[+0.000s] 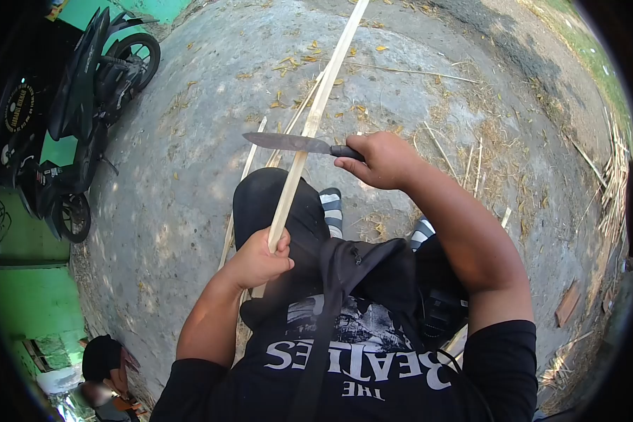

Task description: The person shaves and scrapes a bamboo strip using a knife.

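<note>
A long pale strip, probably bamboo (328, 77), runs from my lap up past the top of the view. My left hand (261, 257) is closed round its lower part, above my thigh. In my right hand (382, 160) is the dark handle of a knife (288, 143), fingers wrapped round it. The blade points left and lies across the strip, a little beyond my knee. Whether its edge bites into the strip, I cannot tell. More thin strips (247, 156) lie on the ground beside and behind my knee.
Parked motorbikes (84, 105) stand at the left by a green wall (39, 302). Another person (105, 366) is at the lower left. A pile of thin sticks (615, 169) lies at the right. Dry leaves and shavings litter the concrete (183, 141). A brown block (567, 304) lies at right.
</note>
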